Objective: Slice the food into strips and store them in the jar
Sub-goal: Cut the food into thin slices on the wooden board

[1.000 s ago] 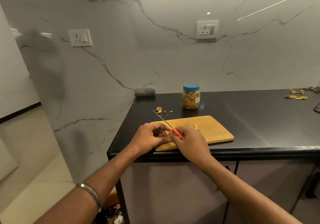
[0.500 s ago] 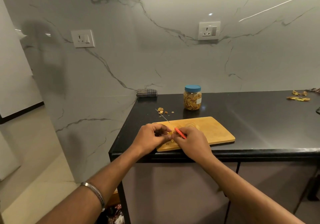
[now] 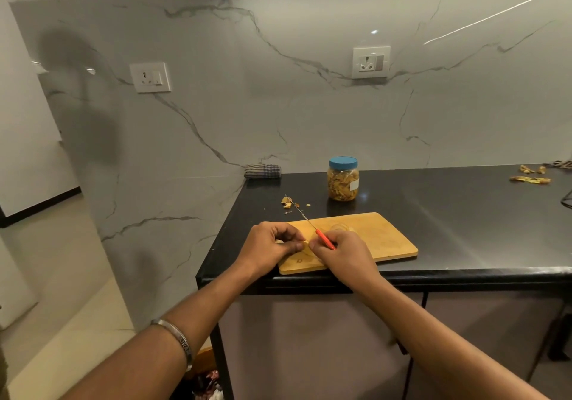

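A wooden cutting board lies near the front left corner of the black counter. My left hand pinches a pale yellow piece of food on the board's left end. My right hand grips a knife with an orange handle; its thin blade points away to the far left. More pale slices lie on the board beyond my right hand. A clear jar with a blue lid, filled with yellowish strips, stands shut behind the board.
Small food scraps lie on the counter left of the jar. A folded checked cloth rests at the back left corner against the marble wall. Yellow peels lie at the far right. The counter's left edge drops to the floor.
Both hands have stayed on the board's left end with small shifts of the fingers; the knife blade keeps its angle. The camera has tilted slightly.
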